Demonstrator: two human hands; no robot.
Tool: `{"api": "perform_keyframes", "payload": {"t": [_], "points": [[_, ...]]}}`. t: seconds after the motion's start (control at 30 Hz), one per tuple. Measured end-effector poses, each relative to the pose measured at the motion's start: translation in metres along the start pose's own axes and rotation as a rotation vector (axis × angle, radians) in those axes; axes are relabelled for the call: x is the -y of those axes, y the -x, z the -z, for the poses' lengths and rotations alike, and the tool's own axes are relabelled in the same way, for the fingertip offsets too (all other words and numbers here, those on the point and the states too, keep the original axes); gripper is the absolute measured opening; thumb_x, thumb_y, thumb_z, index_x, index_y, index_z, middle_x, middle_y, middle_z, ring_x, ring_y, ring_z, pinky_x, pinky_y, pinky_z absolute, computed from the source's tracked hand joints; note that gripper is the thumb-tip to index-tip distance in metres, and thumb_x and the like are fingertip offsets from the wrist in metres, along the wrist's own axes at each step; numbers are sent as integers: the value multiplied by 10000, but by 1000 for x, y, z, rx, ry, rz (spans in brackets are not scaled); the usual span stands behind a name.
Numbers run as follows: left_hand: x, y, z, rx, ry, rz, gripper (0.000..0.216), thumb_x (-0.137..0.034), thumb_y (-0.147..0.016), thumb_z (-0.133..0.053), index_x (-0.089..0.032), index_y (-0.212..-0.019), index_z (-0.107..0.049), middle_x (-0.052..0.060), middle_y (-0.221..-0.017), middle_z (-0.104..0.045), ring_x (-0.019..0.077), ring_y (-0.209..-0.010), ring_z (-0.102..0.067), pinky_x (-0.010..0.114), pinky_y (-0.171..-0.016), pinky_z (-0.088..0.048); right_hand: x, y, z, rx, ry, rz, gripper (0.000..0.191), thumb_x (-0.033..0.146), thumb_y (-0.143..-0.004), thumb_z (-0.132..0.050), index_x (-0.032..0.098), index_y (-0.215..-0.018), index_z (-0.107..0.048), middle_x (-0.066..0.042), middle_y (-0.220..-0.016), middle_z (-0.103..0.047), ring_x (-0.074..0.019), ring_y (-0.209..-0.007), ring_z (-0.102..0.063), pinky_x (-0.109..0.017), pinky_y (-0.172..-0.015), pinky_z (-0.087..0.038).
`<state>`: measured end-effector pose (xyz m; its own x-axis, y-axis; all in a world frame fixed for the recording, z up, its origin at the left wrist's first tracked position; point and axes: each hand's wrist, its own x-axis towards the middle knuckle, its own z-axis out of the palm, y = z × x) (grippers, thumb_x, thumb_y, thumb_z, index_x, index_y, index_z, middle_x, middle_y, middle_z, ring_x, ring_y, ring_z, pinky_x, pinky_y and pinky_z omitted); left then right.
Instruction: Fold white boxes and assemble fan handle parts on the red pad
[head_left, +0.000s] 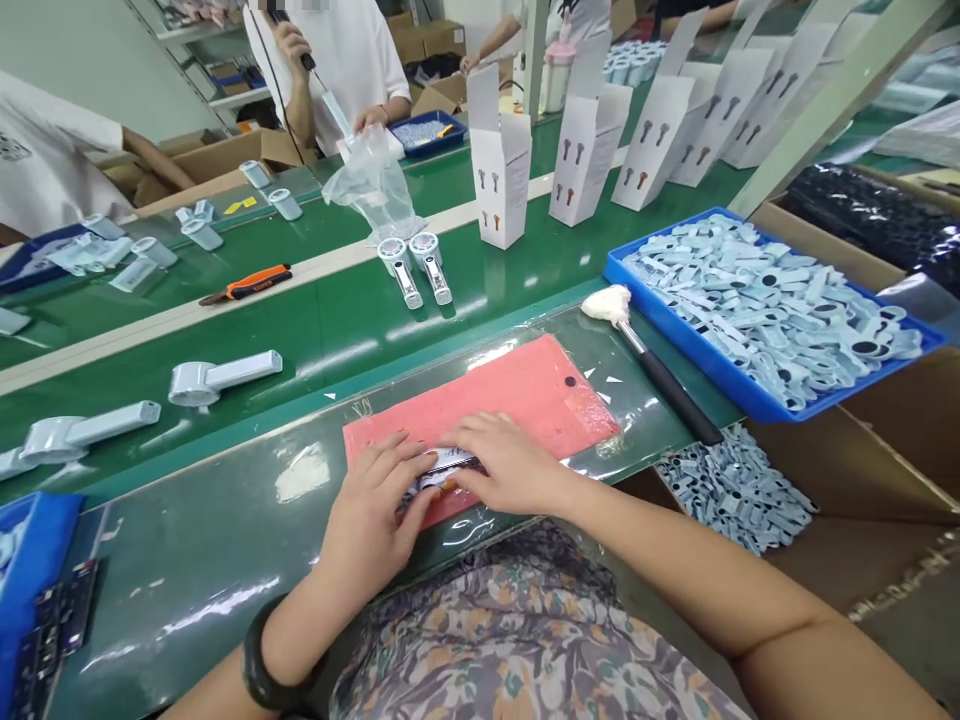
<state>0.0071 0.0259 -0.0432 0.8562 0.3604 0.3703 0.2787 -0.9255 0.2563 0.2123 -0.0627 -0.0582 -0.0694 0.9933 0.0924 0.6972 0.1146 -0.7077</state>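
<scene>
Over a pink mat (472,400) my left hand (375,500) and my right hand (510,460) meet, thumbs near each other and fingers curved down. Between them they grip a small pale blue plastic part (452,458) with a dark strip along it. Fingers cover much of the part, so its full shape is hidden. To the right of the mat lies a hammer (660,370) with a black handle and a white-wrapped head.
At right, a blue tray (615,262) holds many pale blue pieces, above a cardboard box (862,480). Handheld fans (225,378) lie at left, near orange-handled pliers (255,283). White boxes (502,180) stand beyond. Across the belt, a person (337,70) holds a powered screwdriver.
</scene>
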Motion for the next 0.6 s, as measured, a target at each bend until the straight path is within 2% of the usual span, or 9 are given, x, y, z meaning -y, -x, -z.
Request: {"api": "perform_keyframes", "payload": {"t": [0.13,0.3,0.4,0.5,0.6], "points": [[0,-4,-4,-24,-16,4,152,-223,-1010,-561,-225,-1142,-637,67,-1131,-724,285,-1155,-653,482,-968,-574,0,-2,-5,-20,71,-15,315,286,-996,-611,180,-1291,-644,-117,-1201,-675,-296,-1135,-576,-477,-977,-423],[0,-6,-1,-3,-54,-33,167,-252,-1011,-565,-215,-1165,-616,82,-1146,-721,291,-1162,-654,483,-978,-563,-3,-1,-4,37,155,99,390,283,-997,-610,142,-1360,-587,-144,-1250,-662,-311,-1150,-561,-490,-977,-434],[-1,-6,-2,-3,-95,-34,170,-229,-1013,-548,-214,-1171,-607,88,-1152,-713,282,-1133,-656,470,-968,-558,-4,-1,-5,25,223,128,373,294,-999,-599,129,-1334,-598,-169,-1221,-662,-325,-1117,-566,-490,-937,-453],[-3,-9,-1,22,-120,-68,168,-218,-1015,-523,-207,-1162,-604,87,-1128,-710,270,-1086,-652,446,-933,-559,-1,-4,-6,9,187,93,340,296,-1000,-588,148,-1304,-620,-157,-1207,-672,-321,-1112,-577,-495,-943,-460],[1,-17,8,78,-214,-164,216,-278,-998,-528,-207,-1187,-606,100,-1097,-706,304,-1027,-646,488,-897,-549,4,-3,-5,6,89,32,345,282,-977,-623,166,-1303,-629,-126,-1236,-686,-305,-1166,-592,-494,-1016,-456]]}}
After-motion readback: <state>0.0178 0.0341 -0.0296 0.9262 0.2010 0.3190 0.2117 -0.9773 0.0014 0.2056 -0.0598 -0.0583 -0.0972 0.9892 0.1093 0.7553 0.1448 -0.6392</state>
